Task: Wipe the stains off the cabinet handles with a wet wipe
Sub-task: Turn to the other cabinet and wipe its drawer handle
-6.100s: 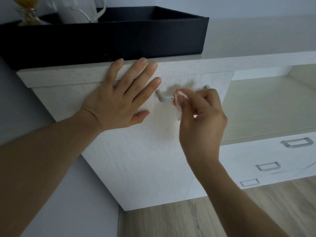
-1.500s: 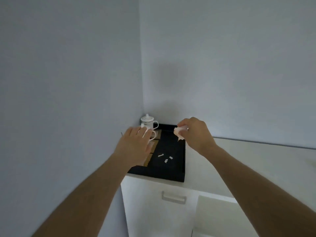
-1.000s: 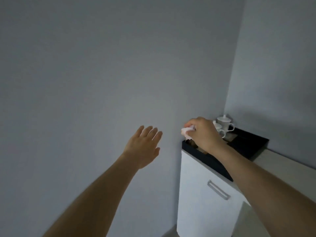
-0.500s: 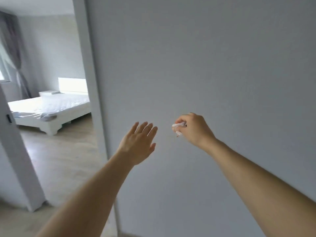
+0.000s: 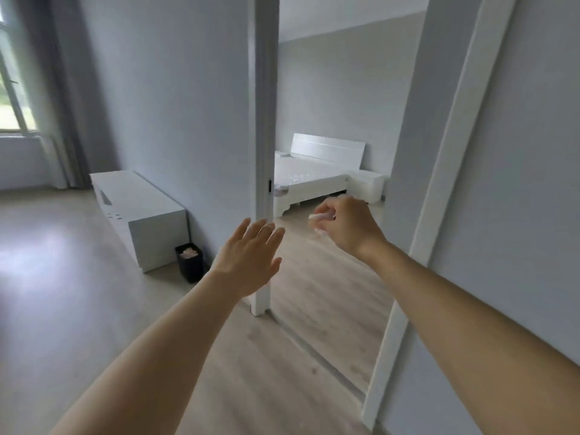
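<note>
White wet wipe (image 5: 314,218) – pinched in right hand (image 5: 346,226) | left hand (image 5: 251,260) spread, empty – held in air | black bin (image 5: 189,262) beside low cabinet (image 5: 138,208)

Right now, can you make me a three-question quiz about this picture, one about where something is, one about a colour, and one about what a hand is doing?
1. Where is the small bin?
A. on the bed
B. on the floor beside the low white cabinet
C. under the window

2. What colour is the bed seen through the doorway?
A. white
B. black
C. brown

3. What is the right hand doing?
A. lying flat and empty
B. gripping a handle
C. pinching a small wipe

Answers:
1 B, the dark bin stands on the floor at the cabinet's near end, by the wall.
2 A, its frame and headboard are white.
3 C, its fingers are closed on a pale wad, while the left hand is spread open and empty.
</note>
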